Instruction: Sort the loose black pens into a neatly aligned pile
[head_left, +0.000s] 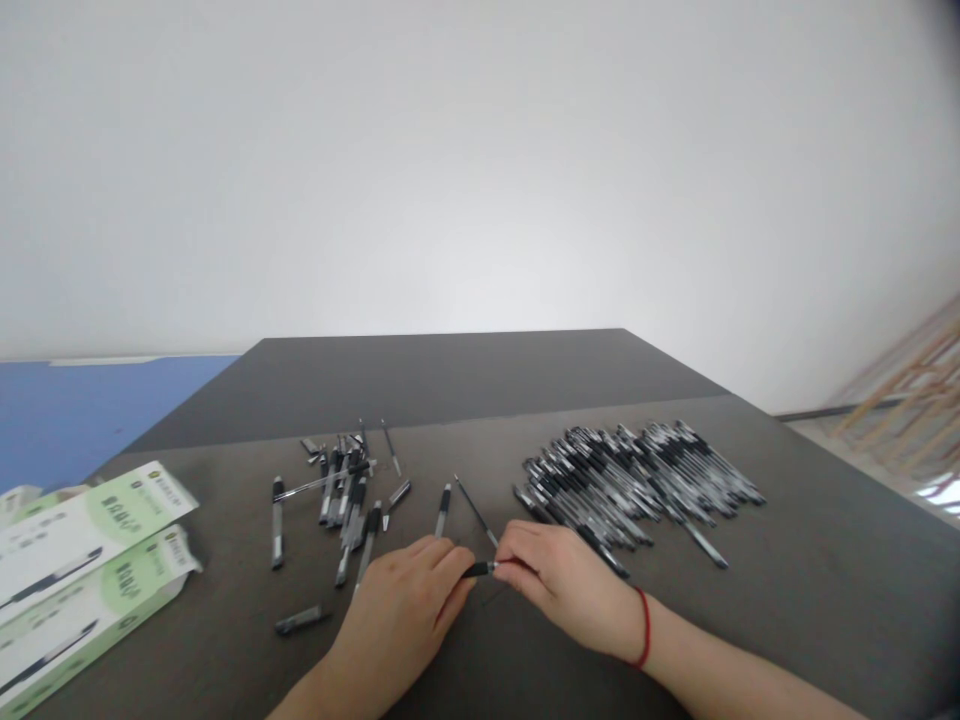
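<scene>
My left hand (409,610) is wrapped round a pen (478,569), whose black grip end sticks out to the right. My right hand (559,580), with a red cord on its wrist, pinches the tip end of that same pen; its fingertips hide any small part there. Just beyond the hands lie a thin refill (475,508) and a pen barrel (443,508) with a black grip. A loose heap of pen barrels (352,500) and caps spreads to the left, with one cap (397,497) nearer the middle. A short clear-and-black piece (300,620) rests left of my left hand.
To the right is a large pile of capped-looking pens (630,480), laid roughly side by side. Green and white pen boxes (97,540) stand at the left edge of the dark table (450,380). A white wall rises behind, and wooden slats (915,380) appear far right.
</scene>
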